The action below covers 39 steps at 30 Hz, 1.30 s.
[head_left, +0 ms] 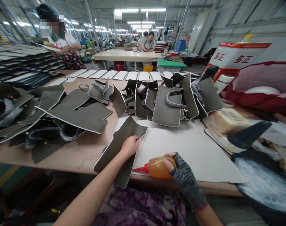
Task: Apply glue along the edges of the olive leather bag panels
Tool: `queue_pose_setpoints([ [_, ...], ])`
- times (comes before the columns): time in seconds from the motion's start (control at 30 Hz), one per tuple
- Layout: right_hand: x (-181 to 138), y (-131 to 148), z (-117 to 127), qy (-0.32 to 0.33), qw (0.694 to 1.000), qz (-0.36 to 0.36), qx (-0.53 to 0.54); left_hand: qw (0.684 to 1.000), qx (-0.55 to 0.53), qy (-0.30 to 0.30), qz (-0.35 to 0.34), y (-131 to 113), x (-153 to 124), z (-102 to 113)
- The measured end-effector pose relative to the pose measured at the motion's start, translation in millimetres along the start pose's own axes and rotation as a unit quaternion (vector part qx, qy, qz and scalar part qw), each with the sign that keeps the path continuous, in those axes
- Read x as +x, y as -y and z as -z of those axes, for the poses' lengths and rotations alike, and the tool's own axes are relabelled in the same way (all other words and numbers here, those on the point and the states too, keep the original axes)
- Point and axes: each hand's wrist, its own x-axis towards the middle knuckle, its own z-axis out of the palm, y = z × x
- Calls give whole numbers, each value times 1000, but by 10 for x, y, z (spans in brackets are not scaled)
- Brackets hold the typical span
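My left hand [130, 146] is closed on the right edge of a grey-brown leather bag panel [117, 142], which lies tilted at the table's front edge and overhangs it. My right hand [180, 168], in a dark fingerless glove, grips a glue bottle [158, 167] of amber liquid. The bottle lies sideways, and its red nozzle [140, 169] points left to the panel's right edge. Under both is a large white board [173, 141]. Just beyond stand several bag panels with wrapped handles [167, 106].
More grey-brown bag pieces [86, 116] are heaped on the left. White rectangular panels [126, 75] lie in a row behind. At right are a yellowish block [230, 121], a dark tool [248, 135], a red bag [262, 84] and a large can [239, 58]. A co-worker [60, 44] stands at back left.
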Motion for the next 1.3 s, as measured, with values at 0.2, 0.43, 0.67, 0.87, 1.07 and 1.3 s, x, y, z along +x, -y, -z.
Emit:
queue_pose_setpoints([
  [0.2,-50,-6,-45,20,999,-18,33,1000,5,0,7,-11,-2,-9],
  [0.43,237,-150,199,95,921,-159,343,1000,-5,-7,-13,43,-34,-52],
  [0.67,646,-417,112,106,744,-207,627,987,117,-58,-99,61,-178,-165],
  [0.87,640,-451,47,103,673,-228,696,944,285,-73,-152,22,-243,-225],
  [1.07,649,-416,31,89,682,-235,687,948,292,-7,-124,-105,-42,-179],
  [1.3,644,-441,33,98,682,-241,684,947,289,-87,-112,-160,-126,302],
])
